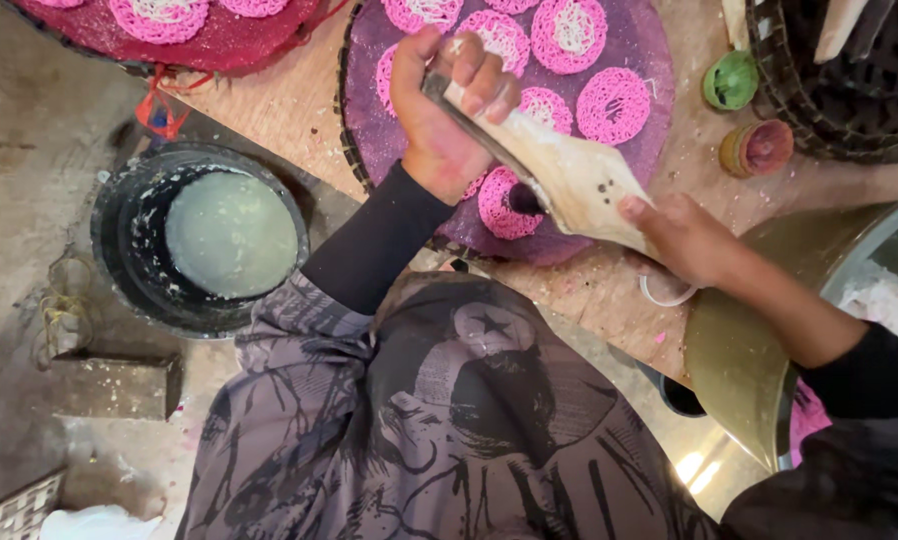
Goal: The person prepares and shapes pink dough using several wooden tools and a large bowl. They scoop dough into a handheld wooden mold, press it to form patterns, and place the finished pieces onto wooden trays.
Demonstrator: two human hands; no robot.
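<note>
Gripping the cloth piping bag at both ends, you have it stretched over the purple woven tray. Your left hand is wrapped tight round the twisted upper end, fingers fully curled and thumb over the top. Your right hand pinches the wider lower edge between thumb and fingers, closed on the fabric.

The bag looks soft and limp, stained with dried batter, so it will sag wherever you do not support it. Judging by the wet smears, the cloth is likely slick; the twisted neck under your left hand seems the surest hold, since the twist gives your fingers something to bite on. It looks light to moderate in weight, and a small dark nozzle shows beneath it, just above a pink lace disc.

The other pink lace discs on the tray are thin nets of piped strands. They look wet and fragile, so a dragged bag edge would probably smear them.

The tray rests on a worn wooden board dusted with white and pink splashes. A second tray, red, lies at the upper left. A black bucket of pale batter stands on the concrete floor to your left. A large brass-coloured basin sits at your right, with a green cup and a small pink-stained cup near a dark basket.
</note>
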